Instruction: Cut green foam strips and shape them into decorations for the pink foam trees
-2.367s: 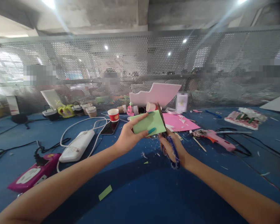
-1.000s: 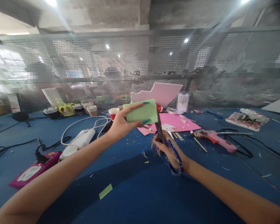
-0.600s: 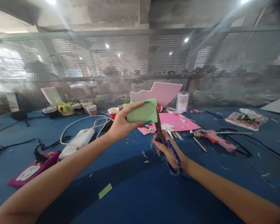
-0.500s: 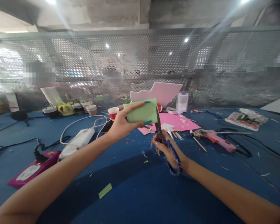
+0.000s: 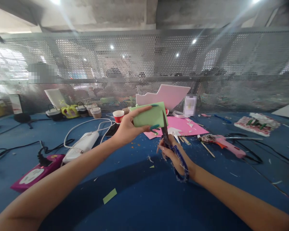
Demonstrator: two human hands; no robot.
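Observation:
My left hand (image 5: 128,127) is closed on a piece of light green paper (image 5: 148,116), fingers along its upper edge and the thumb along the lower one. My right hand (image 5: 174,149) grips scissors (image 5: 165,130) with blue wrapped handles. The scissor blades point up and lie against the paper near its right edge. Below, on the blue table (image 5: 135,205), lie a green paper strip (image 5: 109,196) and a tiny green scrap (image 5: 152,166).
Behind my hands lie pink paper (image 5: 197,126) and pink foam board (image 5: 165,96). A pink glue gun (image 5: 227,146) lies to the right. At left are a white power strip (image 5: 83,147), a magenta socket box (image 5: 38,171) and cables. A red-and-white paper cup (image 5: 118,116) stands behind my left hand.
The scissor blades now overlap the paper a little inside its right edge; before, they were at that edge. The whole view has shifted slightly, and both hands keep their grips.

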